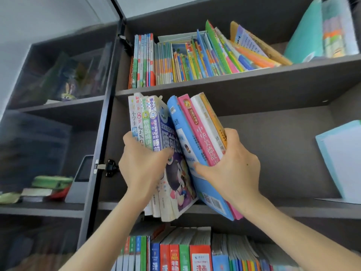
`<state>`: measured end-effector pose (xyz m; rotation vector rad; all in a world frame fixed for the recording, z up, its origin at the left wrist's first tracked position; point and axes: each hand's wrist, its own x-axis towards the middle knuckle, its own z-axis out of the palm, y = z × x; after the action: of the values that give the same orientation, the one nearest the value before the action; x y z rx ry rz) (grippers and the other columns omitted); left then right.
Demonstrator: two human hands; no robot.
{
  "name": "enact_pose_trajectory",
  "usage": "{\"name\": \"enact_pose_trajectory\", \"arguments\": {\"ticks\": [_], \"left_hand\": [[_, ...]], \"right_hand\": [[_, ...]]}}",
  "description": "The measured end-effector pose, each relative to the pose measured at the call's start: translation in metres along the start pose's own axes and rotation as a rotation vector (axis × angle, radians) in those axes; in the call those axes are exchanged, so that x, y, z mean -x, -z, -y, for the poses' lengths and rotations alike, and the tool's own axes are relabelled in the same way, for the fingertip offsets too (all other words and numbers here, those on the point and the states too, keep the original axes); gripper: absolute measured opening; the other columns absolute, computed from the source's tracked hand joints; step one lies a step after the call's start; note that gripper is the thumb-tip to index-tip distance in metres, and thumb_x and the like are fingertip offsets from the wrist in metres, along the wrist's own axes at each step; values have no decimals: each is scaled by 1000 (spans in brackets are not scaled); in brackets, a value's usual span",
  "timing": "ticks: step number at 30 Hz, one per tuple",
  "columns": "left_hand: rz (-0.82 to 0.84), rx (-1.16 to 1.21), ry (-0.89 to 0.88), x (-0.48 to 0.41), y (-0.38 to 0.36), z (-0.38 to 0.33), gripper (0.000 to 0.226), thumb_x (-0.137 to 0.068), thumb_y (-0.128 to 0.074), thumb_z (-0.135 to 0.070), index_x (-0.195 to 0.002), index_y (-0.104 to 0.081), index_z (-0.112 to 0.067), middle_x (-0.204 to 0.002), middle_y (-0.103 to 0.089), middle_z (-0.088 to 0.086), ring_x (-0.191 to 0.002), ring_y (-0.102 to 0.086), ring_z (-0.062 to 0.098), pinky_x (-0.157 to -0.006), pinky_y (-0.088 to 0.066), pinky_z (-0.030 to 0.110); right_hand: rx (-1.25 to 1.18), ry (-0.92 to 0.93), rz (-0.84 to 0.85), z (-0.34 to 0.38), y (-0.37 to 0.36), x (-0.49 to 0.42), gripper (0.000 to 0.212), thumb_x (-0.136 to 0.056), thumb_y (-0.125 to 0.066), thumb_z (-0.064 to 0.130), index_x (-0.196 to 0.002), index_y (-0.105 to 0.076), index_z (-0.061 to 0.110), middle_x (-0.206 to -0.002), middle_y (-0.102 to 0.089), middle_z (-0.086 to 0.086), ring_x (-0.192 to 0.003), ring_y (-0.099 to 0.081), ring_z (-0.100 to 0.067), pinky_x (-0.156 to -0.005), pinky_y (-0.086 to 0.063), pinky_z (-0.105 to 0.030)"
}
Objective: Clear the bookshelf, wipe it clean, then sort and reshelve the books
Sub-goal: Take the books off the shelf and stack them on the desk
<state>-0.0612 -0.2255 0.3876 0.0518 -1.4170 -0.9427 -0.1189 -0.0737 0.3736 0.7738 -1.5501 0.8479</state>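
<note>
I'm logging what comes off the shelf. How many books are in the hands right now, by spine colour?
White books: 3
Green book: 1
Purple book: 1
Blue book: 1
Pink book: 1
Orange book: 1
Total: 8

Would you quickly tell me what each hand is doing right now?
Left hand grips the left stack of books.
Right hand grips the right stack of books.

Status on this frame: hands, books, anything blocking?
Left hand grips left book bundle, right hand grips right book bundle. Bundles splay at top, bottoms overhanging middle shelf edge. Nothing blocking; pale blue book leans far right.
</note>
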Motion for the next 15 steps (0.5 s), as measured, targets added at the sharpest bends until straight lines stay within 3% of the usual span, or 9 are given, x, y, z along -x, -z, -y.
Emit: {"name": "enact_pose_trajectory", "arguments": {"ticks": [3,8,15], "left_hand": [[-24,-9,-32,35,25,-41,60,-67,-80,-27,-112,-39,-27,-87,-51,-21,-75,-45,-8,-60,-32,16],[-51,-53,-35,99,72,-110,61,-65,-81,-26,-105,-36,-32,-86,-53,-20,-79,-49,-6,-65,-41,22],[-108,-147,129,195,166,-190,59,-59,-82,-26,-101,-43,-36,-90,-63,-15,-87,-62,9,-82,-54,39]], "right_hand": [[-52,20,-66,16,46,19,74,-64,-74,61,-117,-42,21,-103,-51,19,-69,-45,10,-54,-26,1],[-174,26,-77,41,126,54,66,-63,-76,59,-107,-35,31,-94,-47,25,-68,-42,20,-55,-36,3],[-406,-33,146,92,224,114,67,-61,-79,53,-105,-34,32,-87,-52,26,-68,-51,14,-59,-37,2]]}}
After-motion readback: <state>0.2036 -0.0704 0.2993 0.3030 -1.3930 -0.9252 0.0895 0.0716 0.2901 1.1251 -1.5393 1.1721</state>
